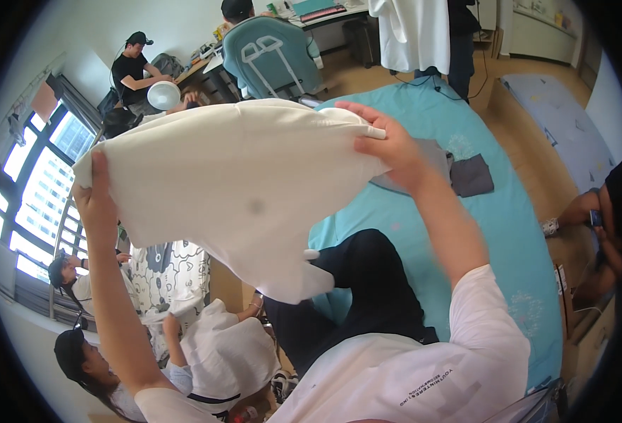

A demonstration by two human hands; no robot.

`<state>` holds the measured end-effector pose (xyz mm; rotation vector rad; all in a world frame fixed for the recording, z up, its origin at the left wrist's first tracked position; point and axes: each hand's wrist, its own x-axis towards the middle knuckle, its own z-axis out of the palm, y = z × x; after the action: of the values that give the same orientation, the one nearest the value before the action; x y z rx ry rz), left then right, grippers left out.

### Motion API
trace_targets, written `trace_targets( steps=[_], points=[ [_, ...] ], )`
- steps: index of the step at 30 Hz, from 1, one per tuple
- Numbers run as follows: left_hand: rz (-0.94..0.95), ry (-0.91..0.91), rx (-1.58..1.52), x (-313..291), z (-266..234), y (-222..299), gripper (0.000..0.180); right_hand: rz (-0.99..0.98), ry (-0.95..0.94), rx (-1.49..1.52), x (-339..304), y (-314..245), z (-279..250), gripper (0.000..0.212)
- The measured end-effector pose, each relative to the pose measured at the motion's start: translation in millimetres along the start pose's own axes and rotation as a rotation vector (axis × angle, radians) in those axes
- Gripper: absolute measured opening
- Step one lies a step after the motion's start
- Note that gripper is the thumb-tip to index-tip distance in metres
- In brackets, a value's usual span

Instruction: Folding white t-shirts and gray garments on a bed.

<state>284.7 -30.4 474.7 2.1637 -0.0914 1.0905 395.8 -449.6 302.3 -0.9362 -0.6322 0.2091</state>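
Two ends of a broad, plain white fabric sheet (247,169) are gripped, one by the left hand (96,194), one by the right hand (388,144), apparently so it hangs spread between them. Right of the right hand, a dark-grey folded cloth (473,175) lies on the turquoise bed (480,247).

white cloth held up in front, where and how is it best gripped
Probably both ends of the upper edge, from the outer sides, as the left grip and right grip hold the white cloth now. That edge spans between them and the rest hangs loose below, so end holds should keep it spread.
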Motion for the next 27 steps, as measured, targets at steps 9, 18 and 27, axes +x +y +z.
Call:
trace_targets(
  steps=[9, 18, 27],
  points=[
    [0.025, -0.103, 0.023, 17.8, 49.8, -17.0, 0.049, -0.043, 0.121, -0.752, 39.6, -65.7, -41.7, 0.034],
    [0.079, -0.202, 0.036, 41.0, 112.7, -30.4, 0.055, -0.618, 0.441, -1.253, 111.7, -122.4, -53.9, 0.032],
    [-0.262, -0.555, -0.007, 22.5, 145.2, -11.5, 0.052, -0.639, 0.434, -1.786, 62.9, -191.4, -11.3, 0.020]
  ],
)
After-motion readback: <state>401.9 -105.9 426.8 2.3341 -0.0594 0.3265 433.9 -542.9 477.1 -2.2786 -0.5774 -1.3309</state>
